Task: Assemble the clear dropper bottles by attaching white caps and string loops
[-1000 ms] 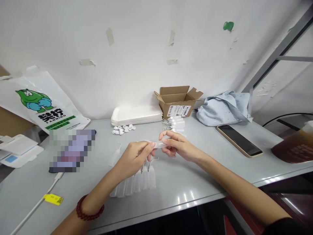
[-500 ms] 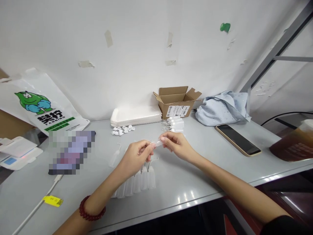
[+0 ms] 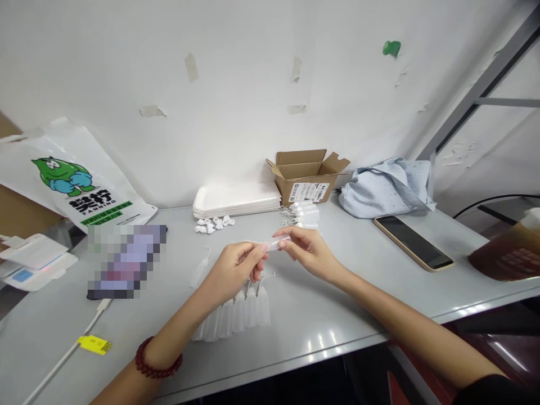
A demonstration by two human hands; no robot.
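A small translucent squeeze bottle (image 3: 275, 243) lies sideways between my two hands, above the table. My left hand (image 3: 242, 264) is closed in a pinch on its left end, and the fingers cover that end. At the other end, my right hand (image 3: 310, 253) grips it between thumb and fingers. Below my left hand stands a row of similar bottles (image 3: 238, 314) with thin curved tips, laid side by side on the grey table (image 3: 329, 304). One more bottle (image 3: 199, 271) with a bent tip lies left of my left hand, partly covered.
White caps (image 3: 215, 225) lie in a pile before stacked white trays (image 3: 236, 201). More bottles (image 3: 306, 215) lie by an open cardboard box (image 3: 306, 183). A phone (image 3: 413, 242), a drink cup (image 3: 506, 253) and a blue cloth bag (image 3: 383, 188) are right; a blurred device (image 3: 130, 261) is left.
More of the squeeze bottle shows between my hands, and my right index finger has lifted and straightened. The whole view has shifted slightly.
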